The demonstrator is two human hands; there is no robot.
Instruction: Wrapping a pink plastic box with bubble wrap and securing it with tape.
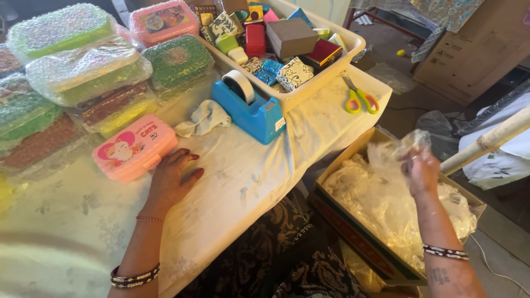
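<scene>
My left hand point(172, 179) lies flat on the white cloth-covered table point(243, 176), fingers spread, just right of a pink plastic lunch box point(135, 148) with a cartoon lid. It holds nothing. My right hand point(422, 170) is raised over a cardboard box point(353, 237) on the floor and pinches a sheet of clear plastic wrap point(406, 144). More crumpled clear plastic point(386, 204) fills that box.
Several bubble-wrapped lunch boxes point(88, 72) are stacked at the table's back left. A blue tape dispenser point(248, 107), a crumpled cloth point(204, 118), yellow-handled scissors point(359, 99) and a white bin of small boxes point(309, 91) sit further back. A pale pole point(491, 138) leans at right.
</scene>
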